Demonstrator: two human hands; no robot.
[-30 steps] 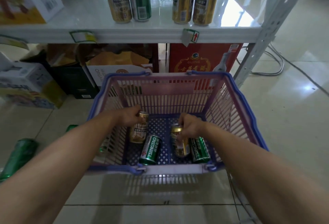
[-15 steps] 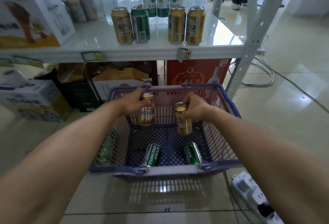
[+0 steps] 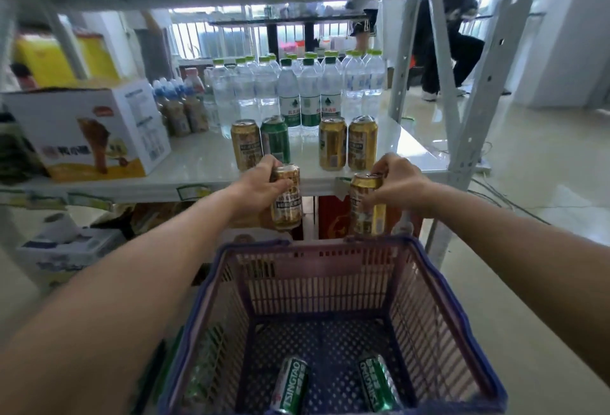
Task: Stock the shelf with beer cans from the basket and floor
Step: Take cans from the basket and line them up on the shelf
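Note:
My left hand (image 3: 262,180) grips a gold beer can (image 3: 287,203) by its top, upright, just below the front edge of the white shelf (image 3: 198,163). A second gold can (image 3: 366,208) hangs upright from my right hand (image 3: 394,180) at the same height. On the shelf stand three gold cans (image 3: 245,144) (image 3: 332,143) (image 3: 362,142) and one green can (image 3: 275,140). Below me is the purple basket (image 3: 429,276), with two green cans (image 3: 292,385) (image 3: 376,381) lying on its bottom.
Water bottles (image 3: 310,91) fill the shelf behind the cans. A white and yellow carton (image 3: 95,130) stands on the shelf's left. A shelf post (image 3: 475,117) rises at right. Boxes sit under the shelf. A person in black (image 3: 452,28) sits behind.
Both hands have lifted their gold cans out of the basket up to the shelf's front edge. The view has tilted upward, so the basket now lies lower in frame.

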